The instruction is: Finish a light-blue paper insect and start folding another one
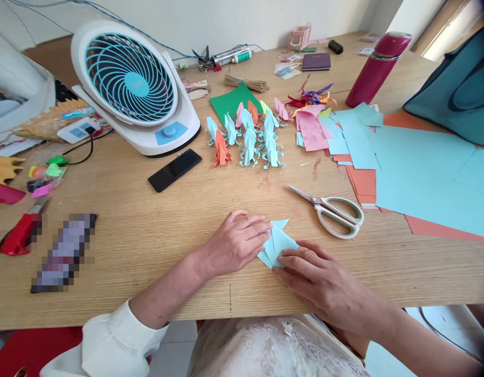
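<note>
A small sheet of light blue origami paper (279, 244), folded into a pointed shape with a centre crease, lies on the table in front of me. My left hand (236, 243) rests palm down, its outstretched fingers on the paper's left edge. At the lower right edge, my right hand (318, 280) has bent fingers on top of the paper and its thumb along the near edge, gripping it. The fingers hide parts of both sides. Scissors (338, 215) with pale handles lie spread slightly beyond my right hand. Several folded paper figures (247, 137), mostly light blue, stand farther back.
A white fan (135, 86) and a black phone (175, 170) are at left. Red-handled scissors (20, 233) lie far left. Blue and orange paper sheets (426, 173) cover the right side, near a magenta bottle (373, 76) and a teal bag (453, 91).
</note>
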`<act>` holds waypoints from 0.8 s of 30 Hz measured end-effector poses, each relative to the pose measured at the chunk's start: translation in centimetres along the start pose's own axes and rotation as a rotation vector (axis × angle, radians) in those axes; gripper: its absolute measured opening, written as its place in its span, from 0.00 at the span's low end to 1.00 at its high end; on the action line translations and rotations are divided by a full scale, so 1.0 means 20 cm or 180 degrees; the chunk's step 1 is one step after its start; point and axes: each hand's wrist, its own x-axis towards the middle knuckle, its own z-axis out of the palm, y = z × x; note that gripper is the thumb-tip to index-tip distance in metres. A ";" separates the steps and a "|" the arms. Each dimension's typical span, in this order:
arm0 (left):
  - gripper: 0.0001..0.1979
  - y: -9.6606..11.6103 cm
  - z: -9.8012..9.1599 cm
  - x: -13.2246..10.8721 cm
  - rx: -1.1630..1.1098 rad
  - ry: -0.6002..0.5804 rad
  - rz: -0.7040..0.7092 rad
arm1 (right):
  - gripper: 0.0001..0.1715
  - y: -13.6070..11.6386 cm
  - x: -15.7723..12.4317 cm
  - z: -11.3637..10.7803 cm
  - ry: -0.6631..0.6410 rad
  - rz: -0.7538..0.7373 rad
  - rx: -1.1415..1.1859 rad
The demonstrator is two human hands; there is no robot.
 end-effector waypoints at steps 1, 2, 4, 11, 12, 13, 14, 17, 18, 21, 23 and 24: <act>0.15 0.00 0.00 0.00 0.0046 -0.0010 0.0020 | 0.15 0.00 0.00 0.00 0.0000 0.0015 0.0007; 0.15 0.01 0.00 0.00 0.0087 -0.0030 0.0024 | 0.15 0.00 0.00 0.00 -0.0001 0.0030 0.0011; 0.18 0.02 0.00 0.00 0.0171 -0.0085 -0.0015 | 0.15 0.00 0.00 0.00 0.0013 0.0044 0.0012; 0.19 0.08 0.01 0.01 0.0339 -0.0261 -0.0265 | 0.16 0.00 -0.01 0.01 -0.0038 0.0010 0.0014; 0.19 0.08 0.01 0.01 0.0363 -0.0278 -0.0295 | 0.16 0.01 -0.01 0.01 -0.0040 0.0009 0.0006; 0.20 0.09 0.01 0.02 0.0387 -0.0289 -0.0312 | 0.16 0.01 -0.01 0.01 -0.0047 0.0010 0.0003; 0.20 0.10 0.01 0.02 0.0410 -0.0296 -0.0325 | 0.16 0.00 -0.01 0.01 -0.0048 0.0011 0.0002; 0.21 0.12 0.01 0.02 0.0483 -0.0322 -0.0359 | 0.16 0.00 -0.01 0.01 -0.0067 0.0027 0.0003; 0.21 0.13 0.01 0.02 0.0510 -0.0319 -0.0383 | 0.16 0.00 -0.01 0.00 -0.0082 0.0051 0.0014; 0.21 0.15 0.03 0.02 0.0570 -0.0296 -0.0463 | 0.15 0.00 0.00 -0.02 -0.0151 0.0130 0.0136; 0.21 0.16 0.04 0.01 0.0575 -0.0248 -0.0520 | 0.13 0.01 0.02 -0.03 -0.0124 0.0195 0.0271; 0.21 0.17 0.05 0.01 0.0563 -0.0212 -0.0545 | 0.12 0.02 0.04 -0.04 -0.0044 0.0267 0.0335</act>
